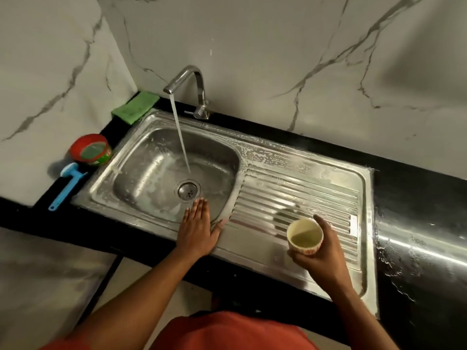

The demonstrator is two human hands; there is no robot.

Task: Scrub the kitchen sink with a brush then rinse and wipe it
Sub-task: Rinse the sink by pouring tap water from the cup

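The left hand (197, 228) is laid flat, fingers straight and together, on the front slope of the sink (328, 173), and nothing is held in it. The right hand (322, 251) is curled round a small cup (305, 236), held upright over the sink's ribbed draining side with some water in it. The cup is judged light and (being wet) slippery, so it is best gripped round its wall. A soapy film is seen on the sink's back rim, and water is run into it from the tap (188, 79) at its back edge. The brush (68, 183) is left lying off the sink's left end; its stiff plastic handle is judged the place to take it.
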